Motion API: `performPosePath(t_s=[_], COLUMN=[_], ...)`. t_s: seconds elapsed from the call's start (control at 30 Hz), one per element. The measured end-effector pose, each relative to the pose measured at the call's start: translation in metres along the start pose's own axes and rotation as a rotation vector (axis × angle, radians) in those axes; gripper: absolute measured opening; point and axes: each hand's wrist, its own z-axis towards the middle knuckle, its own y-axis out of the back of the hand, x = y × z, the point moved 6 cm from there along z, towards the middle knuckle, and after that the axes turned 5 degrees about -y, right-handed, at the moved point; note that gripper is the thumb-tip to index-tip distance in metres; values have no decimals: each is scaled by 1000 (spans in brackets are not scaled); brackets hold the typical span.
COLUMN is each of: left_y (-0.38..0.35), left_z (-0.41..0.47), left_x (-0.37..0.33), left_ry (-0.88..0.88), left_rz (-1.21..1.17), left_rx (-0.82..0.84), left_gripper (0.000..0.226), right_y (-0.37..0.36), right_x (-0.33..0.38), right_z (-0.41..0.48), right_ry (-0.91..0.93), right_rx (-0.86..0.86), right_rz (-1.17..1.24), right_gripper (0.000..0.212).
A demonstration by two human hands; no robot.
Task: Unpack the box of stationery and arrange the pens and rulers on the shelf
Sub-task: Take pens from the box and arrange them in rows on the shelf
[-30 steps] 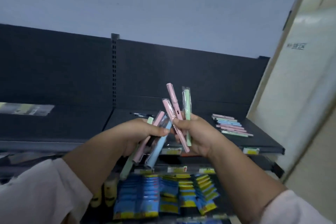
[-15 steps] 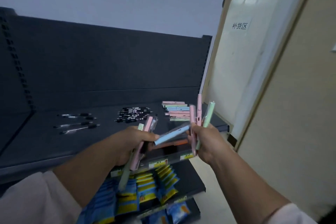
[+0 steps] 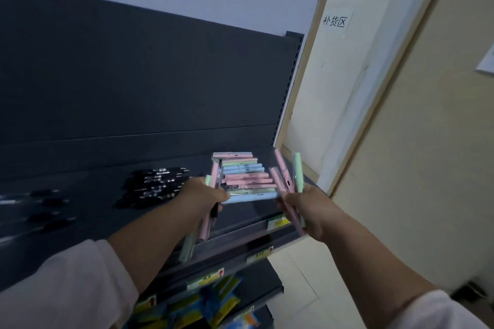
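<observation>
Both hands have carried their pens forward to the stacked pastel pens [image 3: 244, 173] on the shelf [image 3: 93, 222]. Left hand [image 3: 204, 195] clutches a bundle of pens [image 3: 203, 227], its thumb pinching a blue pen [image 3: 251, 197] held level at the stack's front edge; right hand [image 3: 302, 208] grips pink and green pens [image 3: 287, 181]. Black pens [image 3: 152, 185] already lie sorted nearby. Handfuls remain; no rulers visible.

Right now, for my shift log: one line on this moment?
left hand: holds pens | right hand: holds pens | blue pen: going onto pastel row | shelf: black pens left
</observation>
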Motion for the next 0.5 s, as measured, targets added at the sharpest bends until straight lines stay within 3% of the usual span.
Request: performPosePath(t_s=[0.2, 0.5], left_y=[-27, -54], left_z=[45, 87], left_x=[17, 45], left_ry=[42, 211], left_rz=[71, 147], left_rx=[-46, -204], left_gripper=[13, 24], right_y=[13, 20], right_x=[3, -1], right_z=[60, 166], right_ry=[18, -65], right_rx=[71, 360], right_rz=[-222, -451], right_gripper=[11, 9])
